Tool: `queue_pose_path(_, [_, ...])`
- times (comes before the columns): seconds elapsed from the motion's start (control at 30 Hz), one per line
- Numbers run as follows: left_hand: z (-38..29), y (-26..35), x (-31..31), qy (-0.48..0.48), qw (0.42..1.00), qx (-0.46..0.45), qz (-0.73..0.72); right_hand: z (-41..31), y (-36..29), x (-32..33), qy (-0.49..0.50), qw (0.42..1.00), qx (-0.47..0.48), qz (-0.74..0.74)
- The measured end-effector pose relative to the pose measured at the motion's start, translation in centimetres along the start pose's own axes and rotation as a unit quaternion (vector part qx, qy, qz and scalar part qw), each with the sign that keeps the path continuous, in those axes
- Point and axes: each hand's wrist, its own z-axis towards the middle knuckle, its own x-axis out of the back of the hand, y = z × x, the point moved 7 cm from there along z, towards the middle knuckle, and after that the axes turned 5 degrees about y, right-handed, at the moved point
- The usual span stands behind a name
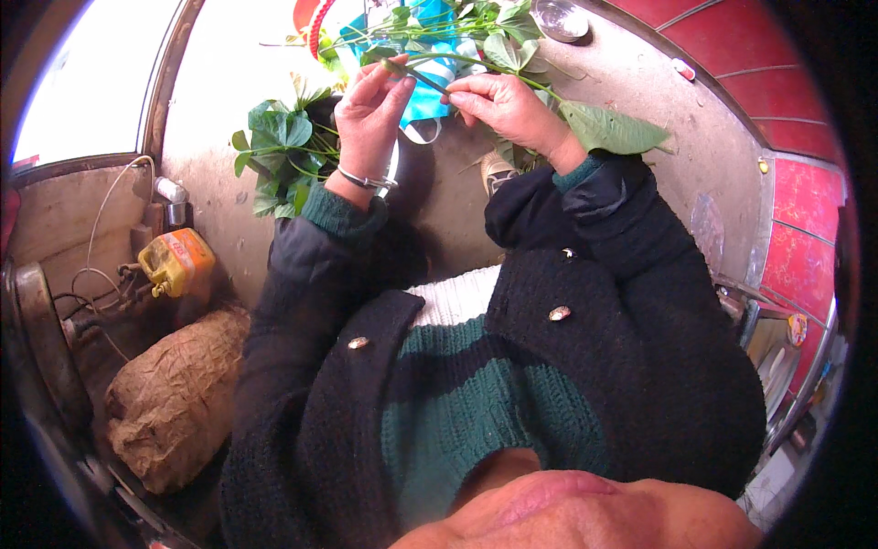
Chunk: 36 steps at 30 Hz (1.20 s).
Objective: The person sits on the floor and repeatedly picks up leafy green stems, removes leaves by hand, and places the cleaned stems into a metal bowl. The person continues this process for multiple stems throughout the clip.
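Note:
My left hand (374, 106), with a bracelet at its wrist, pinches the end of a green leaf stem (429, 80) between thumb and fingers. The other part of this stem is pinched in my right hand (507, 110), a short way to the right. A second green stalk (473, 60) arches above my right hand towards a large heart-shaped leaf (610, 128) by that wrist. Beyond my hands lie more leafy stems (511, 24), partly over a blue bag (425, 103) with white handles. Another bunch of green leaves (278, 141) is left of my left wrist.
A metal bowl (562, 19) stands on the floor at the far right. To my left are a yellow-orange plastic jug (178, 259) and a crumpled brown sack (182, 398). Red tiles (727, 48) line the right side. A shoe (497, 171) shows below my right hand.

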Motion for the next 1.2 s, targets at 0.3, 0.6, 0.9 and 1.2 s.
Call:
queue_pose_path(0.3, [-0.5, -1.2, -0.4, -0.041, 0.988, 0.111, -0.097, -0.6, 0.3, -1.0, -0.086, 0.990, -0.059, 0.091])
queue_pose_path(0.6, [-0.3, -2.4, 0.5, -0.036, 0.987, 0.145, -0.059, -0.1, -0.1, 0.9, -0.043, 0.995, -0.037, 0.086])
queue_pose_path(0.9, [1.0, -2.5, 3.1, 0.088, 0.960, 0.162, -0.208, 0.9, 2.3, 5.0, 0.048, 0.997, -0.050, 0.014])
queue_pose_path(1.2, [2.6, -1.9, 9.1, 0.220, 0.948, 0.108, -0.205, 0.8, 4.6, 16.3, 0.282, 0.957, -0.031, 0.053])
